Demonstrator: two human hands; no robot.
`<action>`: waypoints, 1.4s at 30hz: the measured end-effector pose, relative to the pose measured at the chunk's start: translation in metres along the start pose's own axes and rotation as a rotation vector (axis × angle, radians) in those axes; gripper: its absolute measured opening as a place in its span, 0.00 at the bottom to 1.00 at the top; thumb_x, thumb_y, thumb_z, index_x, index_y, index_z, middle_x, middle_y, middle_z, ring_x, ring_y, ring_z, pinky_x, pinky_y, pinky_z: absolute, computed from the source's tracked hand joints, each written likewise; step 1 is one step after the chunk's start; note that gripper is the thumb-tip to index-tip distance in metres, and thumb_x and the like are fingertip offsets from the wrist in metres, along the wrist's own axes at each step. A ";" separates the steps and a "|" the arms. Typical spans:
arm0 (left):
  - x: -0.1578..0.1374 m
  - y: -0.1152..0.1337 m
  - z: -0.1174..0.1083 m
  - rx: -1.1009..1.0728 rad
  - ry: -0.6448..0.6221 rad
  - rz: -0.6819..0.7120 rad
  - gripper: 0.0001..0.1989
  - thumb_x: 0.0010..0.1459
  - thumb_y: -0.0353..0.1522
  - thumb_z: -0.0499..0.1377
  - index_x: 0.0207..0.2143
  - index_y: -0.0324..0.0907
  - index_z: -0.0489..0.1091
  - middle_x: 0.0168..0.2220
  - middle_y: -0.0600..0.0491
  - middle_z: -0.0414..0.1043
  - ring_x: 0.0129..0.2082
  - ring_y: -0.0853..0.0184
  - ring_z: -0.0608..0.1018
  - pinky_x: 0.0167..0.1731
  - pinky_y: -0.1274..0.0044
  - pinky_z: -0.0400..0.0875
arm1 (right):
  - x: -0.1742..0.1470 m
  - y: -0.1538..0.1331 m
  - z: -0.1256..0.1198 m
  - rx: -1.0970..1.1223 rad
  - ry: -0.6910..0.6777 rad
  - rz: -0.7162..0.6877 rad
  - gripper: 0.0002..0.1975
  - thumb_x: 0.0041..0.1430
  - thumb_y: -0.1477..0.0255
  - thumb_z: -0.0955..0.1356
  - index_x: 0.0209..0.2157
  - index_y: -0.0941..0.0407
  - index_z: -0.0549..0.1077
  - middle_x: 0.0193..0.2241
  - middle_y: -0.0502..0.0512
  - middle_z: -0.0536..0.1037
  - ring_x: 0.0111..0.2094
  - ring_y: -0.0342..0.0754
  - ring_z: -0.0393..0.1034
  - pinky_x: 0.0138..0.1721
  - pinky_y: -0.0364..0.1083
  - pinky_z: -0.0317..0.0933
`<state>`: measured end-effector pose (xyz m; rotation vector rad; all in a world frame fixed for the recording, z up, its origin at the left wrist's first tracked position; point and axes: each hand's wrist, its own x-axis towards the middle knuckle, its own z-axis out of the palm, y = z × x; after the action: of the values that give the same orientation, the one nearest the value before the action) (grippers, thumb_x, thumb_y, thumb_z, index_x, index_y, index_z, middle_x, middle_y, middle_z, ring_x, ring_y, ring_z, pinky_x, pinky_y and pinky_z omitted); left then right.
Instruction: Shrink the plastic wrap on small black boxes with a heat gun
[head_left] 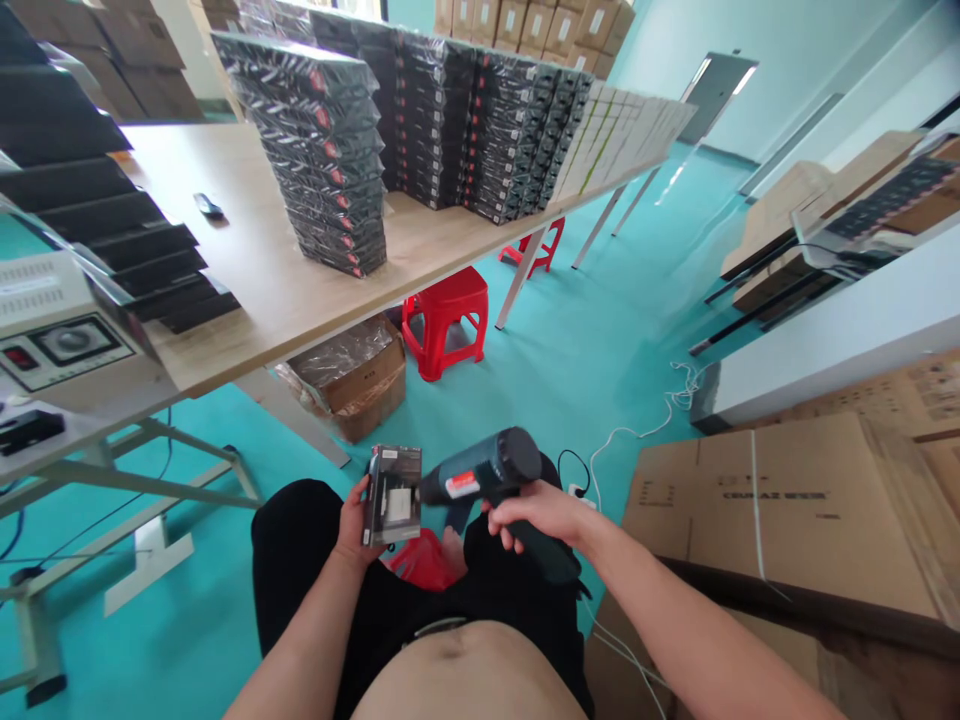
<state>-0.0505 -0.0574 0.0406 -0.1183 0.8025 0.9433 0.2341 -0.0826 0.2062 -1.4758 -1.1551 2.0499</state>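
In my left hand (pixel 355 525) is a small dark product box (pixel 395 480) with a pale patch on its face. My fingers grip the box along its left edge and from below. My right hand (pixel 536 512) is wrapped round the handle of a dark heat gun (pixel 480 467) that has a red and white label. The heat gun's nozzle points left and sits right beside the box's right side; whether they touch I cannot tell. Both things are held above my lap, with part of a red bag or plastic (pixel 427 562) showing below.
Stacks of film-wrapped black boxes (pixel 322 150) stand on the long wooden table (pixel 255 300). A machine with a dial (pixel 71 335) is at left. Red stools (pixel 448 305) and a plastic-covered carton (pixel 364 385) are by the table. Large cartons (pixel 772 510) and white cables (pixel 630 432) lie right.
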 end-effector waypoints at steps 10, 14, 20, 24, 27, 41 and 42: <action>0.000 0.000 0.001 -0.044 -0.059 -0.009 0.24 0.56 0.42 0.56 0.51 0.35 0.69 0.36 0.42 0.79 0.40 0.50 0.80 0.45 0.59 0.72 | -0.013 0.017 0.011 0.051 0.057 0.063 0.14 0.45 0.71 0.70 0.36 0.62 0.76 0.25 0.54 0.78 0.21 0.44 0.70 0.21 0.42 0.64; 0.001 0.000 0.002 -0.043 -0.063 0.014 0.23 0.57 0.41 0.54 0.50 0.35 0.70 0.36 0.42 0.79 0.41 0.51 0.80 0.45 0.61 0.72 | -0.015 0.018 0.027 0.122 -0.140 0.058 0.13 0.44 0.70 0.71 0.34 0.62 0.77 0.26 0.56 0.79 0.22 0.44 0.71 0.22 0.43 0.65; 0.002 0.000 -0.005 -0.056 -0.072 -0.042 0.24 0.56 0.42 0.56 0.49 0.35 0.70 0.36 0.43 0.79 0.40 0.51 0.80 0.42 0.60 0.73 | 0.016 -0.001 0.021 0.127 0.179 -0.072 0.11 0.45 0.71 0.70 0.32 0.62 0.76 0.19 0.52 0.76 0.19 0.43 0.69 0.21 0.41 0.64; 0.005 -0.001 -0.006 -0.046 -0.055 -0.064 0.23 0.56 0.42 0.56 0.49 0.36 0.70 0.35 0.44 0.79 0.39 0.52 0.80 0.43 0.60 0.73 | 0.035 -0.027 0.012 0.169 0.154 -0.139 0.13 0.47 0.71 0.69 0.36 0.61 0.75 0.27 0.55 0.79 0.24 0.44 0.72 0.23 0.42 0.66; 0.005 -0.001 -0.005 -0.052 -0.061 -0.050 0.21 0.56 0.41 0.56 0.46 0.36 0.71 0.33 0.44 0.79 0.37 0.52 0.81 0.43 0.60 0.73 | 0.029 -0.037 0.012 -0.032 -0.130 -0.078 0.13 0.45 0.72 0.70 0.35 0.61 0.75 0.25 0.54 0.78 0.22 0.44 0.71 0.22 0.42 0.66; 0.005 -0.002 -0.003 -0.057 -0.078 0.097 0.25 0.56 0.43 0.57 0.51 0.36 0.69 0.42 0.41 0.77 0.42 0.51 0.79 0.44 0.60 0.72 | 0.011 -0.010 -0.008 -0.062 -0.050 0.049 0.11 0.43 0.73 0.71 0.31 0.61 0.75 0.22 0.53 0.77 0.20 0.44 0.70 0.20 0.42 0.64; 0.008 -0.003 -0.002 -0.053 -0.050 0.127 0.24 0.56 0.43 0.58 0.51 0.38 0.69 0.42 0.42 0.77 0.41 0.52 0.79 0.43 0.61 0.73 | 0.005 -0.004 -0.006 -0.049 -0.119 0.067 0.12 0.43 0.73 0.71 0.33 0.62 0.76 0.23 0.54 0.78 0.21 0.44 0.70 0.21 0.42 0.64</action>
<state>-0.0469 -0.0545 0.0329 -0.0899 0.7461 1.0839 0.2371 -0.0739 0.2054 -1.4500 -1.2246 2.1963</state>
